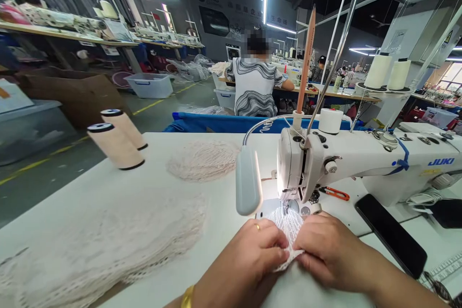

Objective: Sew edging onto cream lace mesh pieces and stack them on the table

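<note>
Presently a strip of white lace [287, 224] lies under the presser foot [285, 205] of a JUKI sewing machine [325, 154], in the middle of the sewing table [224, 204]. It is openwork, with pale ribs that fan out towards the needle and draw together at the fingers; its gathered end pokes out between the two thumbs, slightly crumpled, while the part by the foot is brightly lit. The left hand [265, 243] pinches the lace from one side with thumb and bent fingers, and the right hand [327, 248] grips it from the other, the two nearly meeting.

A large stack of cream lace [119, 240] spreads towards the table's near left corner, and a smaller lace pile [204, 160] lies near the far edge. Two peach thread cones [117, 147] stand by the far left corner. Right of the right hand lies a black smartphone [391, 233], with orange thread snips [336, 193] beyond it, beneath the machine's arm.
</note>
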Demonstrator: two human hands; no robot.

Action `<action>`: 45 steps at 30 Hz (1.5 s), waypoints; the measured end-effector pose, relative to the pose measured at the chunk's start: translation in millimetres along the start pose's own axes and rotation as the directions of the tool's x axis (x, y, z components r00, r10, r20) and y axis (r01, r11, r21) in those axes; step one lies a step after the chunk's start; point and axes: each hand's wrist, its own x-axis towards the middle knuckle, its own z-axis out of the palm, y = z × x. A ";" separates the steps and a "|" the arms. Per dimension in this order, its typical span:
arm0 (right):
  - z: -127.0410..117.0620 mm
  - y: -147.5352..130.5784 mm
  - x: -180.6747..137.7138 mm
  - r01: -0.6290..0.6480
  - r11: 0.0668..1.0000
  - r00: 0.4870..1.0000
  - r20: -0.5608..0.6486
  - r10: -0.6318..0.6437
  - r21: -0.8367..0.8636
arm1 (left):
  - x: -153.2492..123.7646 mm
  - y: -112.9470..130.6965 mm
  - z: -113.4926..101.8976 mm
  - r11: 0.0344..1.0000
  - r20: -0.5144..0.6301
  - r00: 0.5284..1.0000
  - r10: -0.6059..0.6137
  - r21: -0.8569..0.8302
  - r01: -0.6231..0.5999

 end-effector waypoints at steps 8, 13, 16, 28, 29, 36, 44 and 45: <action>2.5 1.0 2.2 -0.011 1.000 0.999 -0.053 0.009 -0.026 | 1.1 -3.7 1.8 0.999 0.012 1.000 -0.003 0.038 0.003; 9.3 6.9 2.8 -0.022 0.998 0.995 -0.096 0.016 -0.057 | 2.7 -10.6 3.7 0.999 -0.013 1.000 -0.014 0.039 0.015; 13.1 11.7 3.5 -0.048 0.994 0.990 -0.137 0.034 -0.095 | 5.6 -13.3 5.4 0.998 -0.014 0.999 -0.036 0.055 0.037; 19.8 9.4 17.1 -0.113 0.988 0.942 -0.305 0.139 0.102 | 27.6 -32.1 -3.9 0.870 0.224 0.907 -0.356 -0.276 0.409; 18.9 8.2 19.1 -0.138 0.979 0.937 -0.301 0.179 0.151 | 30.6 -32.7 -6.4 0.844 0.258 0.887 -0.383 -0.293 0.449; 14.7 8.7 17.8 -0.145 0.962 0.946 -0.251 0.203 0.232 | 28.2 -31.9 -11.9 0.856 0.293 0.900 -0.322 -0.316 0.409; 6.0 -3.0 -1.1 -0.013 1.000 1.000 -0.018 0.014 0.024 | 2.8 -16.0 -8.3 0.999 0.039 0.999 0.037 -0.003 -0.037; 5.8 -3.4 -1.0 -0.015 1.000 1.000 -0.017 0.015 0.014 | 2.6 -15.6 -8.1 0.999 0.033 0.999 0.044 0.018 -0.044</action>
